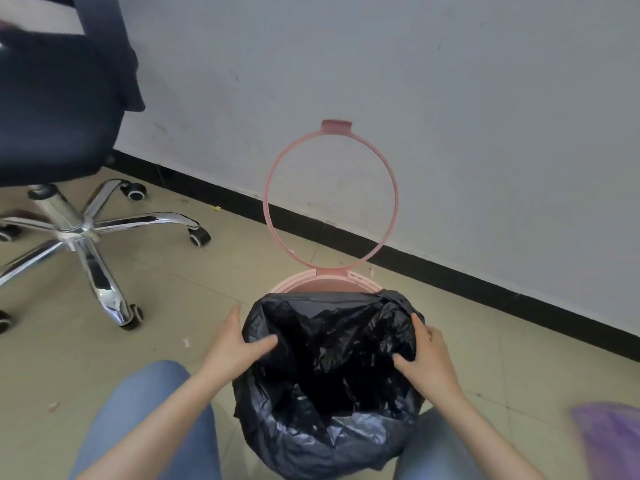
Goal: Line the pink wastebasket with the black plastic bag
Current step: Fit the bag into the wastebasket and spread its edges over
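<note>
Head view: black plastic bag draped over pink wastebasket; far rim bare.
Left hand: pinching bag edge, thumb inside.
Right hand: likewise.
Technique: stretch mouth rearward, fold over rim evenly before lowering retaining ring.

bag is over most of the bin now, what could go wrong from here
1. The far rim is bare, so the bag may slip in there.
2. The left hand and right hand pull thin plastic outward; it could tear.
3. The ring stands up on its hinge and may drop onto the hands.
</note>
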